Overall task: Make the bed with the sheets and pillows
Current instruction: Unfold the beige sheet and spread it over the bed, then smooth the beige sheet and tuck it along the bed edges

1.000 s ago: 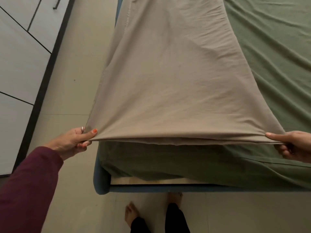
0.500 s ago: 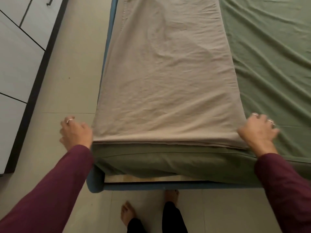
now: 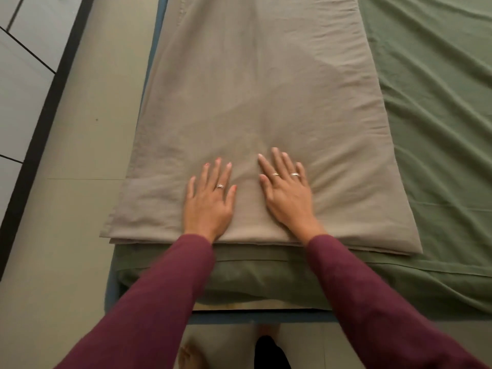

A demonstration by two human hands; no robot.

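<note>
A folded beige sheet (image 3: 266,89) lies lengthwise along the left side of the bed, on top of a green fitted sheet (image 3: 431,129) that covers the mattress. Its near edge stops just short of the foot of the bed, and its near left corner overhangs the bed's side. My left hand (image 3: 210,201) rests flat on the beige sheet near that edge, palm down, fingers spread. My right hand (image 3: 287,190) lies flat beside it, a little farther in, fingers spread too. Neither hand holds any cloth. No pillows are in view.
A blue bed frame (image 3: 239,316) shows under the mattress at the foot. A strip of beige tiled floor (image 3: 80,182) runs along the bed's left side. White wardrobe doors with a dark base (image 3: 24,83) stand at the far left. My bare feet are below.
Both hands let go of the beige sheet's near corners, which dropped flat onto the bed. The hands then moved inward to the middle and now press flat on the sheet.
</note>
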